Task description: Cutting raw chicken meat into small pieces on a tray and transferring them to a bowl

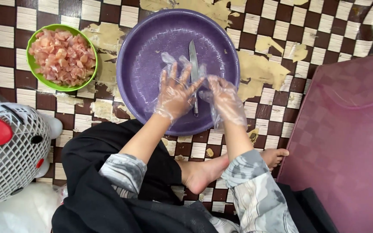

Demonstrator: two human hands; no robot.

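Observation:
A round purple tray (147, 47) lies on the checkered floor, and a steel knife (193, 56) rests in it with its blade pointing away from me. My left hand (174, 92), in a loose clear plastic glove, is spread over the tray, its fingertips at the knife. My right hand (225, 100), also gloved, pinches the loose plastic near the left hand's fingers, just right of the knife's handle. Neither hand grips the knife.
A green bowl (32, 64) of chopped raw meat stands at the upper left. A white basket (9, 155) with a red bow sits at the left. A large pink lid or board (346, 138) fills the right. My bare foot (212, 170) rests below the tray.

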